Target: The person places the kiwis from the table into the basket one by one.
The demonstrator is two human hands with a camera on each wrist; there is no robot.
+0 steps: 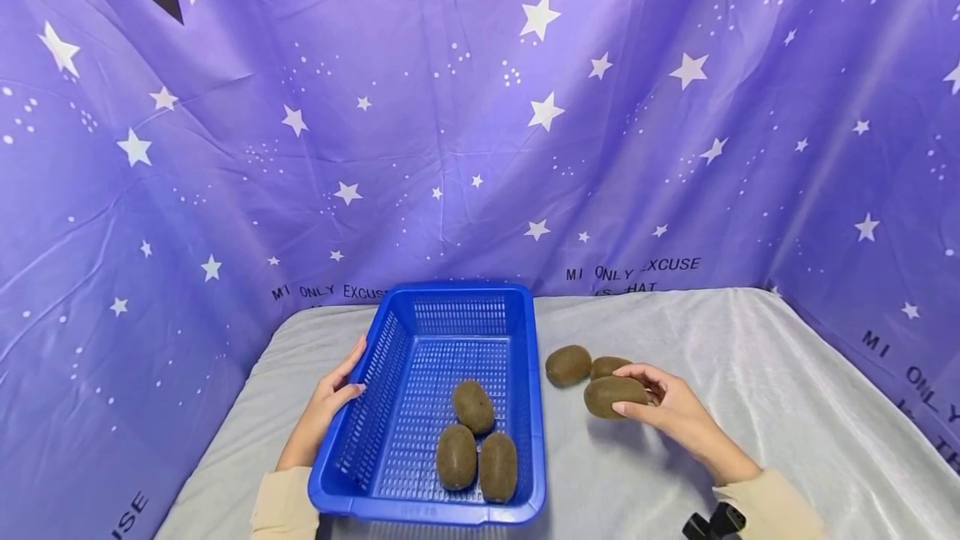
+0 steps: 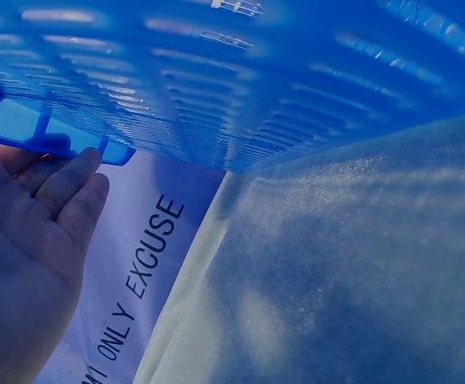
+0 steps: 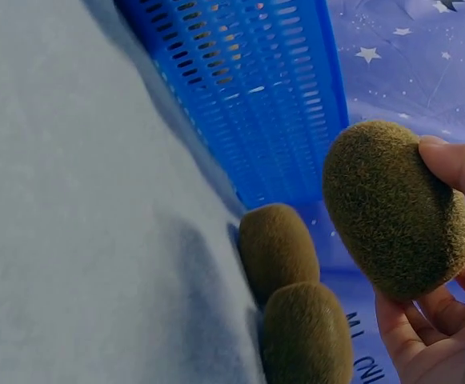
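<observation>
Crosswise, kiwi (image 1: 611, 397) in right fingers (image 1: 642, 372), long axis left-right

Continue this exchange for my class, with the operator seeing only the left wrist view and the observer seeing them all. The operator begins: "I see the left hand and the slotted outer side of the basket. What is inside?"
Observer: Three kiwis lie in the basket.

Operator: Is anything being held out of my sight?

Observer: Yes, the right hand holds another kiwi in the air.

Operator: I can see some of the grey cloth, but no fruit. Is there any elsewhere on it?

Observer: Yes, two more kiwis lie on it, to the right of the basket in the head view.
</observation>
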